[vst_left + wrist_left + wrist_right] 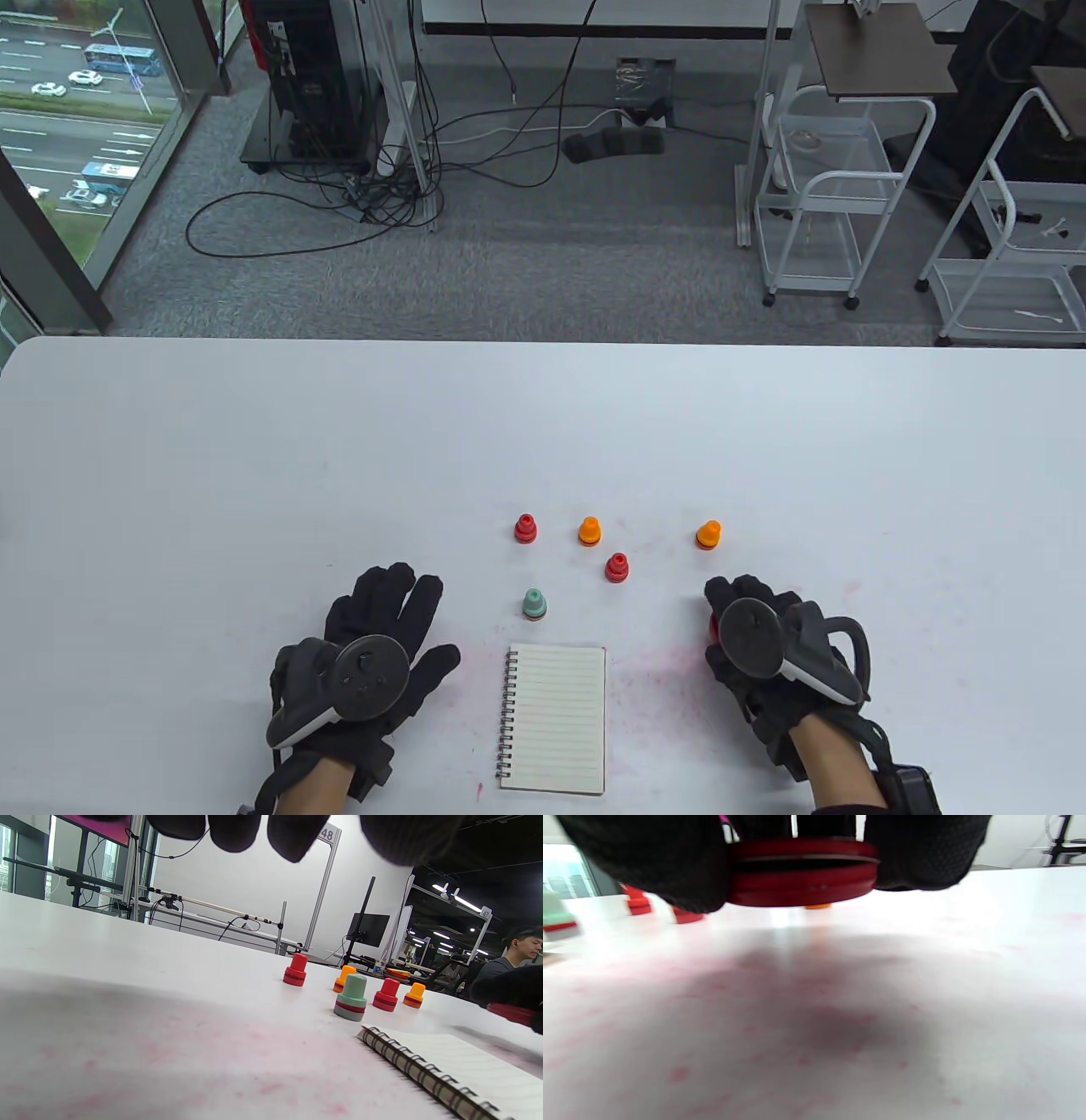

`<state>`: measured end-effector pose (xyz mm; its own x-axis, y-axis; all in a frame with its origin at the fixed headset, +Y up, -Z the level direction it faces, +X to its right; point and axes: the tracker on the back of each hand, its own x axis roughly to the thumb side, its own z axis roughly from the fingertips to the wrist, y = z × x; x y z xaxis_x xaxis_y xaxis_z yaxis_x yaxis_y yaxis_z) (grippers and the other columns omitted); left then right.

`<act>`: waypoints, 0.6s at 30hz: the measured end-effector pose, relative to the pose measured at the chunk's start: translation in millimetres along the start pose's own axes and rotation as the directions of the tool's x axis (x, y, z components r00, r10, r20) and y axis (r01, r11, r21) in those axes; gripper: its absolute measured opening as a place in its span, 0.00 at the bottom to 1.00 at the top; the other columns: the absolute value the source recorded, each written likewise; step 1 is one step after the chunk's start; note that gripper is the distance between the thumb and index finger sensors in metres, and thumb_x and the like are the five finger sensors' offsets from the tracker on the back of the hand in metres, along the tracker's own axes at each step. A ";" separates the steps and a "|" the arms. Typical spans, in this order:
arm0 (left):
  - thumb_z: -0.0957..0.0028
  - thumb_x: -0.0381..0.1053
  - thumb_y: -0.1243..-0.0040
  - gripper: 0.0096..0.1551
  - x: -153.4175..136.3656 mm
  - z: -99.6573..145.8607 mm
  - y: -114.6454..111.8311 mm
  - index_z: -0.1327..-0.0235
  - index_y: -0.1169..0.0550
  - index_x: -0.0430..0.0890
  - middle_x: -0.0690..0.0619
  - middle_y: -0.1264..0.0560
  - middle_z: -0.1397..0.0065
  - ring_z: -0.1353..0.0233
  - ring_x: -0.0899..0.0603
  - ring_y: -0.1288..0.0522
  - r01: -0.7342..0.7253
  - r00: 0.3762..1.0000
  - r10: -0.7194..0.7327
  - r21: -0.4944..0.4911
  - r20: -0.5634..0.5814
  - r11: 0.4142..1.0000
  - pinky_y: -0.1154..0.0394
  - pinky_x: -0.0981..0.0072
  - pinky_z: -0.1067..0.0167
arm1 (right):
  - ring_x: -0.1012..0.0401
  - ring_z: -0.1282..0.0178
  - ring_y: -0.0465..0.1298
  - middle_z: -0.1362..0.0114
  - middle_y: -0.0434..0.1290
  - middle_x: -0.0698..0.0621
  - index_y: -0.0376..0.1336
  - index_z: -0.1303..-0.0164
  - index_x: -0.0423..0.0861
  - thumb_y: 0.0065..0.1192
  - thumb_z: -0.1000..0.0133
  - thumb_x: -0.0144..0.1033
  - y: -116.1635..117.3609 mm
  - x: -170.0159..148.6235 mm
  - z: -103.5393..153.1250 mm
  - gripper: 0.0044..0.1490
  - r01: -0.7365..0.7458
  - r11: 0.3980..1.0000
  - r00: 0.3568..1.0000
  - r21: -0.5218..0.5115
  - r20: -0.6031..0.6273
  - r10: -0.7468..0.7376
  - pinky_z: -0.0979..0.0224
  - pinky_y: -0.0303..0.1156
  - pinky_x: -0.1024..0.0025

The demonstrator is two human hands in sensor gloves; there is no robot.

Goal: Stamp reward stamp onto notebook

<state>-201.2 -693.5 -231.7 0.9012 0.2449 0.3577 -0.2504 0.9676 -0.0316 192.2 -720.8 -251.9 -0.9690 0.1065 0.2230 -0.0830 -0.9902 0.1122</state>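
Observation:
A spiral notebook [553,717] lies open at a blank lined page near the table's front edge; it also shows in the left wrist view [458,1069]. My right hand [747,628], to the right of the notebook, grips a red stamp [801,872] and holds it just above the table; only a sliver of that red stamp [713,626] shows in the table view. My left hand [382,637] lies flat and empty on the table to the left of the notebook, fingers spread.
Several loose stamps stand beyond the notebook: a green one [534,604], two red ones [525,528] [617,567], and two orange ones [590,531] [708,535]. Pink ink smudges [662,671] mark the white table between the notebook and my right hand.

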 end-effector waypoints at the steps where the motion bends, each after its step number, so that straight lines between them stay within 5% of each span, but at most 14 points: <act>1: 0.46 0.69 0.50 0.49 0.7 -0.1 -0.8 0.14 0.39 0.46 0.37 0.47 0.12 0.17 0.25 0.45 0.006 1.000 -0.006 -0.006 0.003 1.000 0.42 0.24 0.28 | 0.39 0.32 0.69 0.23 0.63 0.43 0.56 0.26 0.45 0.65 0.46 0.51 -2.1 5.9 5.5 0.42 0.006 1.000 1.000 -0.006 0.027 -0.006 0.32 0.73 0.50; 9: 0.46 0.69 0.50 0.49 2.3 1.0 -3.2 0.14 0.39 0.46 0.36 0.46 0.12 0.17 0.25 0.44 0.011 1.000 -0.011 -0.026 0.005 1.000 0.41 0.25 0.28 | 0.39 0.31 0.69 0.22 0.61 0.44 0.54 0.25 0.45 0.64 0.46 0.51 0.6 43.1 18.7 0.43 0.046 0.999 0.990 -0.007 0.135 -0.044 0.31 0.73 0.50; 13: 0.46 0.68 0.50 0.49 2.2 2.9 -4.6 0.14 0.39 0.46 0.37 0.46 0.12 0.17 0.25 0.44 -0.013 1.000 0.013 -0.023 -0.024 1.000 0.41 0.25 0.28 | 0.38 0.31 0.68 0.22 0.61 0.43 0.54 0.25 0.44 0.64 0.46 0.51 20.2 59.0 18.0 0.43 0.114 0.993 0.981 0.034 0.155 -0.118 0.32 0.72 0.50; 18: 0.46 0.68 0.50 0.49 3.3 1.7 -5.6 0.14 0.39 0.46 0.37 0.46 0.12 0.17 0.25 0.44 -0.005 1.000 0.005 -0.029 -0.015 1.000 0.41 0.25 0.28 | 0.39 0.31 0.67 0.21 0.60 0.41 0.53 0.25 0.43 0.63 0.46 0.51 33.6 80.4 16.3 0.44 -0.011 0.998 0.973 0.063 0.229 -0.003 0.31 0.72 0.51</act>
<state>-197.4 -698.2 -228.7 0.9054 0.2501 0.3430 -0.2446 0.9678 -0.0602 115.4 -744.0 -214.4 -0.8894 0.1278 0.4389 -0.0572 -0.9837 0.1704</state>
